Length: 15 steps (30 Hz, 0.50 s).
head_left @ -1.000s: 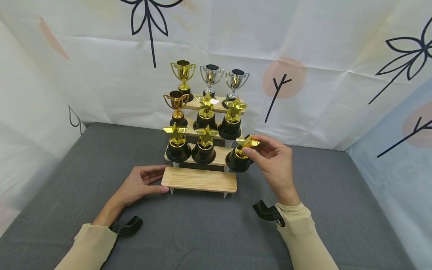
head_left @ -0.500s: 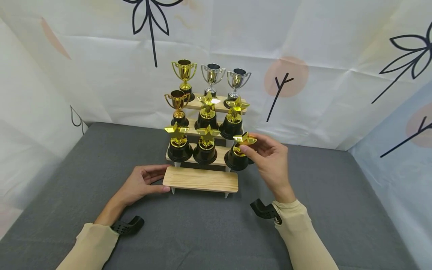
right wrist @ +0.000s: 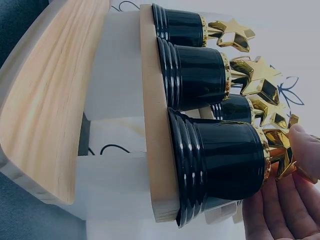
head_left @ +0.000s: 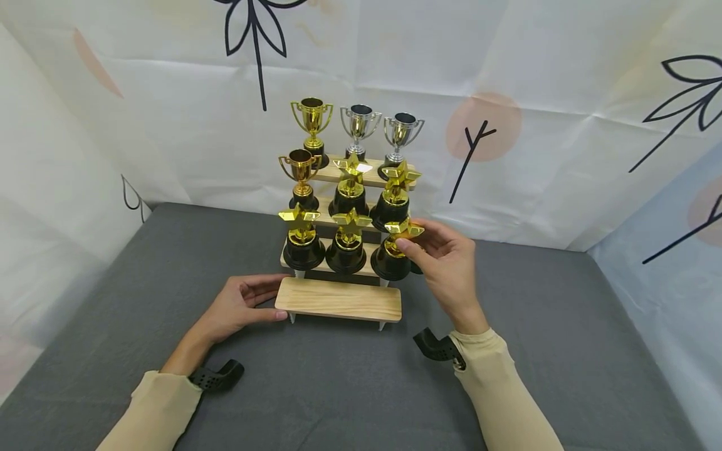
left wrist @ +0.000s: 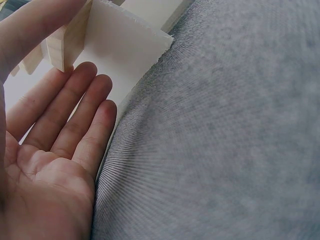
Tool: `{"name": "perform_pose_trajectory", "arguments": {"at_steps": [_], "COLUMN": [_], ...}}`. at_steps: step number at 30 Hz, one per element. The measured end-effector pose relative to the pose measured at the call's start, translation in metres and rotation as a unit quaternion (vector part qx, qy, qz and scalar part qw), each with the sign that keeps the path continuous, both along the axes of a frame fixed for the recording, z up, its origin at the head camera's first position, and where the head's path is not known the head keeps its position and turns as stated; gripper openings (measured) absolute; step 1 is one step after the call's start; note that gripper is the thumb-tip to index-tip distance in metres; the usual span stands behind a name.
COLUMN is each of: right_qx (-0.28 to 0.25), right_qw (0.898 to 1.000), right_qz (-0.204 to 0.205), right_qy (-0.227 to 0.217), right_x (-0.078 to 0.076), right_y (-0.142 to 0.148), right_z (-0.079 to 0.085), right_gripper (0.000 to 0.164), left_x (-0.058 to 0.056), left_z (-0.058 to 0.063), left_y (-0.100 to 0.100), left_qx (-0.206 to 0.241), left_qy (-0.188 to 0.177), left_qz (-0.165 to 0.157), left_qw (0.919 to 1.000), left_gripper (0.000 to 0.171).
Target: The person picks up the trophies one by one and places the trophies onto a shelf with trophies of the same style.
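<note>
A wooden tiered display stand [head_left: 338,299] with white supports stands on the grey cloth. My right hand [head_left: 448,266] pinches the gold star of a star trophy [head_left: 390,262] between thumb and fingers. In the right wrist view, that trophy's black base [right wrist: 227,160] sits at the right end of the second step from the bottom, upright beside two other star trophies [head_left: 346,250]. My left hand [head_left: 237,307] rests by the left end of the bottom step, thumb at its front corner. The left wrist view shows its fingers [left wrist: 82,110] nearly straight against the stand's side.
Higher up stand a copper-coloured cup [head_left: 301,166], two more star trophies [head_left: 395,199], a gold cup [head_left: 312,116] and two silver cups [head_left: 402,131]. Behind hangs a white patterned cloth [head_left: 395,62]. Grey cloth [head_left: 338,388] covers the table. Each wrist wears a black band [head_left: 217,376].
My right hand has moved the star trophy leftward, in from beyond the step's right end to line up with the other two. The left hand stays at the stand.
</note>
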State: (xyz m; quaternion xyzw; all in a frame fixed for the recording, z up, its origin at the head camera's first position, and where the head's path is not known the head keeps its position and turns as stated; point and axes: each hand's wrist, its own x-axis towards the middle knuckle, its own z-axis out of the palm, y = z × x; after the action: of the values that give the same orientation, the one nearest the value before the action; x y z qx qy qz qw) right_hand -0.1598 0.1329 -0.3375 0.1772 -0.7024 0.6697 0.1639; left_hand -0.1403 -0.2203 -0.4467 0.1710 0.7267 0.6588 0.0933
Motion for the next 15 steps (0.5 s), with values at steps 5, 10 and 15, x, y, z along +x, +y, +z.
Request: {"name": "perform_pose_trajectory", "arguments": {"at_steps": [5,10,15], "right_qx": [0.004,0.003,0.001], "right_qw": [1.0,1.0,1.0], "right_qz": [-0.005,-0.004,-0.002], "right_qy": [0.004,0.006,0.008], "right_x": [-0.0003,-0.0011,-0.0019], "right_y": [0.0001,-0.0002,-0.0013], "right_z": [-0.0003,-0.0013,-0.0018], "right_gripper": [0.036,0.036,0.036], "left_x": [-0.0005,-0.0008,-0.0009], "left_z": [0.0004,-0.0003,-0.0005], "left_y": [0.0011,0.0008,0.0003], "left_qx": [0.001,0.006,0.009], "left_qy": [0.002,0.003,0.001], "left_qz": [0.0,-0.003,-0.005], "left_qw": [1.0,1.0,0.9999], "left_gripper": [0.071,0.072,0.072]}}
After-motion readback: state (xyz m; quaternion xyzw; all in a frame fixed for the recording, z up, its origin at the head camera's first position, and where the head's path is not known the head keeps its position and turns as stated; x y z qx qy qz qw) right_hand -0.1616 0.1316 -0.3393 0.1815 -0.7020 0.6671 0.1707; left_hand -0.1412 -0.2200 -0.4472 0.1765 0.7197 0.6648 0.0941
